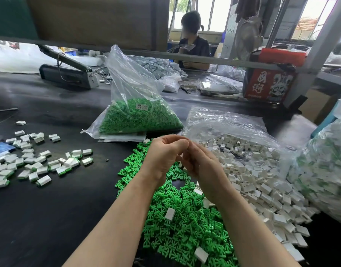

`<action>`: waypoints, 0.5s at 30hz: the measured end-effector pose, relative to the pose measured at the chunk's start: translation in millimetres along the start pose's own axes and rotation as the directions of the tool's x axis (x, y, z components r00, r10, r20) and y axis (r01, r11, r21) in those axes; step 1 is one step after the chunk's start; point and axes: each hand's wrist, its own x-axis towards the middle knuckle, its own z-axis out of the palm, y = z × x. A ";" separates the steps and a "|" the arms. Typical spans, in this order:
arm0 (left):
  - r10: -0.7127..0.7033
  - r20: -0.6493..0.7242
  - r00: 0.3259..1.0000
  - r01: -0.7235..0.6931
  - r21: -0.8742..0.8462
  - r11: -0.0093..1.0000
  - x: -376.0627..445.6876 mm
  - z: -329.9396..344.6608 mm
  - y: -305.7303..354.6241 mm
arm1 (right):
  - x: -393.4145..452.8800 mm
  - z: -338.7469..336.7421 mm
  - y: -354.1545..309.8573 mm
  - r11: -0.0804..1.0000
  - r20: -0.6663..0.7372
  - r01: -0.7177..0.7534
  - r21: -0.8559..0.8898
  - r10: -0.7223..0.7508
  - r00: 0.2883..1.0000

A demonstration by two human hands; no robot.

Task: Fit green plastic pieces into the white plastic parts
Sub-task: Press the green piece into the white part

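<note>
Forearms reach up mid-frame over the green pieces (pixel 177 218). Left hand (pixel 164 157) and right hand (pixel 202 170) pinch a small white part (pixel 180 164) together, probably mid-fit (green insert hidden). Loose white parts (pixel 262 180) sit right, finished ones (pixel 31 160) left.

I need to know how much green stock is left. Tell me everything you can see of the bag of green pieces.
The bag of green pieces is clear, crinkled plastic, its lower part filled with small green parts. Its empty top stands up, slack. A small white label sits on its front. It rests on the dark table, behind the loose green pile. Neither hand touches it.
</note>
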 end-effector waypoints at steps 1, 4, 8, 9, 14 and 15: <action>-0.016 -0.006 1.000 0.016 -0.030 0.999 -0.1 1.0 -0.7 | -0.1 -0.2 -0.1 1.000 -0.008 -0.003 -0.002 0.003 1.000; -0.051 -0.024 0.998 0.049 -0.070 0.996 0.9 2.2 -3.3 | -1.0 0.0 0.2 0.999 0.018 -0.028 -0.030 0.028 0.999; -0.065 -0.052 0.997 0.061 -0.074 0.995 2.1 1.1 -7.4 | -1.4 -0.9 1.9 0.992 0.072 -0.096 -0.083 0.102 0.992; -0.070 -0.054 0.996 0.066 -0.074 0.995 2.3 0.3 -7.9 | -1.2 -1.4 2.3 0.991 0.074 -0.100 -0.083 0.107 0.992; -0.062 -0.078 0.995 0.060 -0.027 0.998 5.0 1.2 -6.7 | -0.3 -1.4 4.3 0.997 0.067 -0.079 -0.021 0.080 0.994; -0.061 -0.082 0.995 0.059 -0.030 0.998 3.9 2.4 -5.6 | 0.0 -0.7 5.1 0.997 0.076 -0.083 -0.007 0.083 0.994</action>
